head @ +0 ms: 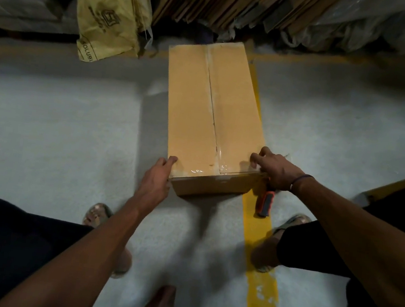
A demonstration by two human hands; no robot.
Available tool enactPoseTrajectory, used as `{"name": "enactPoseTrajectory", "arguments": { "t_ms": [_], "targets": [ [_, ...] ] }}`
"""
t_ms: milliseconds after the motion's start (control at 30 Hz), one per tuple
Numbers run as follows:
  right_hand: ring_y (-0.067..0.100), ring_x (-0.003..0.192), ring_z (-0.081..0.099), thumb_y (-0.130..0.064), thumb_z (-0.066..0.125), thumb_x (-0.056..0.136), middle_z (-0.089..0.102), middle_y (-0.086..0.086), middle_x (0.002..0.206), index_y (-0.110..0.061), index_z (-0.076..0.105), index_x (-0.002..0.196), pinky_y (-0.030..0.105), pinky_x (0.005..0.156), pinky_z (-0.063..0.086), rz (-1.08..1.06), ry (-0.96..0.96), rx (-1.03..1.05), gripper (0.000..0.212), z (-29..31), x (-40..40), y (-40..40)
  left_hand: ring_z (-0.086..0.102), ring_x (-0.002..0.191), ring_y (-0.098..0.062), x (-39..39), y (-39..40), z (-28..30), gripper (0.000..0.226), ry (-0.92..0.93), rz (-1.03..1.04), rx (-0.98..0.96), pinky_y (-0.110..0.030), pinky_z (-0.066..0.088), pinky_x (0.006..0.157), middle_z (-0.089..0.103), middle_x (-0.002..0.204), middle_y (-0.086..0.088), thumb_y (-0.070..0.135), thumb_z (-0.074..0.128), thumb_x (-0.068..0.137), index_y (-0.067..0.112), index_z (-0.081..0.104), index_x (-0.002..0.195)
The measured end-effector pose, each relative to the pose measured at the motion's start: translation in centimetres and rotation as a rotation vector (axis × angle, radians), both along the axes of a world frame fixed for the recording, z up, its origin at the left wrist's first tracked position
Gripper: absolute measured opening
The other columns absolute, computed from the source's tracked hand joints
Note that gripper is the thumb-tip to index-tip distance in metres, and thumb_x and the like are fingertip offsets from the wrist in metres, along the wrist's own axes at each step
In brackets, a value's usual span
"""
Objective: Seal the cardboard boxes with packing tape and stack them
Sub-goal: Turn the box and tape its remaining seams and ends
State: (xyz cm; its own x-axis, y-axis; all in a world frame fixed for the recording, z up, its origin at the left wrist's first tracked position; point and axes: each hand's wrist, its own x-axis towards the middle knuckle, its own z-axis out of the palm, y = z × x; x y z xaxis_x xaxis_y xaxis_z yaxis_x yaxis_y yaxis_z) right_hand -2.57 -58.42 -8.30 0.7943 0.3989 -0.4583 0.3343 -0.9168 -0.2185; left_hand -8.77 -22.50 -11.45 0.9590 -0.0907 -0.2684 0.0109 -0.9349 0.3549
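One taped brown cardboard box [211, 118], one orange-and-grey tool handle [266, 201], one yellow plastic bag [110, 7], two hands.

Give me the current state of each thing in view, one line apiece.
Cardboard box: flaps closed, clear tape along the centre seam, resting on the floor.
Left hand: grips the box's near left corner.
Right hand: grips the near right corner.
Orange-handled tool: lying on the floor, beside the box.

A grey concrete floor [70, 121] carries a long tan cardboard box [210, 107] across a yellow painted line [259, 239].
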Motion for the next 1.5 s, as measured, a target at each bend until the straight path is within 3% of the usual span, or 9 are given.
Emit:
{"name": "enactPoseTrajectory", "arguments": {
  "t_ms": [533,600,700,833,1000,1100,1233,1400,1500],
  "targets": [
    [0.037,0.093,0.062,-0.014,0.054,0.098,0.04,0.01,0.12,-0.018,0.053,0.11,0.041,0.081,0.049,-0.154,-0.085,0.054,0.013,-0.1,-1.4,1.5,0.064,0.087,-0.032,1.0,-3.7,1.6,0.057,0.08,-0.001,0.2,-0.037,0.052,0.068,0.047,0.117,-0.016,-0.001,0.071,0.091,0.014,0.034,0.132],
    [0.039,0.092,0.063,-0.02,0.069,0.091,0.037,0.012,0.128,-0.018,0.049,0.119,0.043,0.081,0.052,-0.215,-0.062,0.07,0.034,0.1,-1.4,1.7,0.065,0.097,-0.036,1.1,-3.8,1.5,0.067,0.076,0.08,0.115,-0.044,0.058,0.077,0.051,0.122,-0.018,0.029,0.08,0.091,0.014,0.032,0.136],
    [0.042,0.096,0.066,-0.044,0.083,0.072,0.034,0.015,0.137,-0.02,0.032,0.141,0.048,0.084,0.057,-0.43,-0.084,0.125,0.089,0.0,-1.5,2.6,0.058,0.118,-0.042,1.5,-5.0,1.4,0.121,0.106,0.374,-0.036,-0.049,0.056,0.092,0.047,0.137,-0.023,0.078,0.077,0.07,0.008,0.019,0.151],
    [0.049,0.122,0.055,-0.087,0.075,0.052,0.037,0.026,0.149,-0.012,0.006,0.158,0.055,0.099,0.053,-0.774,-0.013,0.162,0.147,-1.3,-1.0,5.1,0.03,0.146,-0.044,2.4,-7.2,1.0,0.159,0.333,0.694,-0.182,-0.053,0.043,0.109,0.024,0.158,-0.028,0.083,0.084,0.049,0.0,0.005,0.158],
    [0.043,0.121,0.055,-0.108,0.049,0.008,0.049,0.021,0.139,-0.01,0.024,0.144,0.054,0.094,0.055,-0.918,-0.038,0.216,0.169,-3.5,-0.9,6.5,0.034,0.142,-0.04,2.8,-7.8,-0.4,0.139,0.312,0.799,-0.228,-0.052,0.044,0.108,0.034,0.154,-0.023,0.071,0.093,0.05,0.004,0.024,0.15],
    [0.04,0.117,0.056,-0.09,0.079,0.025,0.051,0.018,0.132,-0.012,0.03,0.135,0.053,0.093,0.054,-0.961,-0.069,0.33,0.144,-3.3,-1.3,5.9,0.05,0.132,-0.038,2.7,-6.1,-1.6,0.118,0.267,0.81,-0.283,-0.047,0.051,0.104,0.05,0.146,-0.019,0.067,0.092,0.057,0.008,0.038,0.144],
    [0.036,0.119,0.057,-0.069,0.094,0.04,0.057,0.013,0.129,-0.014,0.036,0.136,0.052,0.096,0.052,-1.019,-0.068,0.418,0.125,-3.3,-0.9,4.6,0.065,0.092,-0.027,2.5,-3.0,-2.3,0.062,0.217,0.798,-0.428,-0.038,0.054,0.079,0.072,0.105,-0.008,0.057,0.09,0.071,0.01,0.065,0.102],
    [0.033,0.128,0.052,-0.06,0.097,0.044,0.053,0.008,0.141,-0.02,0.035,0.148,0.049,0.103,0.05,-1.004,-0.017,0.552,0.127,-2.8,-0.7,4.0,0.072,0.08,-0.03,1.2,-1.4,-2.2,0.05,0.233,0.72,-0.425,-0.033,0.048,0.065,0.073,0.079,-0.013,0.055,0.086,0.079,0.009,0.066,0.077],
    [0.033,0.137,0.044,-0.042,0.099,0.057,0.045,0.008,0.153,-0.026,0.029,0.156,0.048,0.11,0.043,-0.952,0.004,0.647,0.123,-2.1,0.0,3.9,0.077,0.074,-0.03,-1.0,-1.9,-3.0,0.046,0.325,0.689,-0.494,-0.04,0.062,0.073,0.074,0.07,-0.017,0.047,0.085,0.083,0.013,0.059,0.064]
  ]
}}
